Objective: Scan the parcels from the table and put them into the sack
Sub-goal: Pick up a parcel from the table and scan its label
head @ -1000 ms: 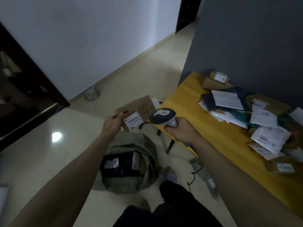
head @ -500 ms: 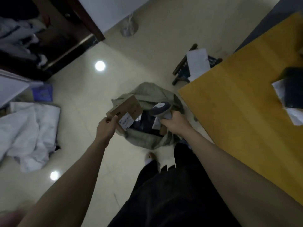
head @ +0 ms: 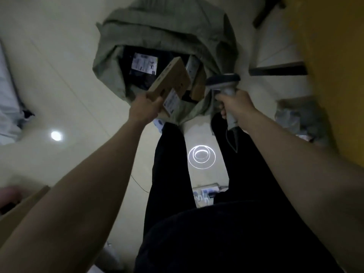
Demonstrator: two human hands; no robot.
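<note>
My left hand [head: 144, 108] grips a flat brown cardboard parcel [head: 172, 79] with a white label, held tilted just above the open mouth of the grey-green sack [head: 157, 28] on the floor. Inside the sack lie a dark parcel with a white label [head: 144, 64] and another brown box [head: 198, 87]. My right hand [head: 235, 106] holds the grey barcode scanner [head: 222, 81] by its handle, right of the parcel and over the sack's right edge.
The yellow table's edge [head: 325, 56] runs down the right side. A dark stool or rack [head: 277, 70] stands by it. Crumpled plastic [head: 301, 119] lies under the table. White cloth [head: 7, 95] is at far left, a power strip [head: 206, 191] between my legs.
The view has tipped down from the table to the floor. My left hand has carried the brown parcel down over the sack's opening; my right hand followed with the scanner.
</note>
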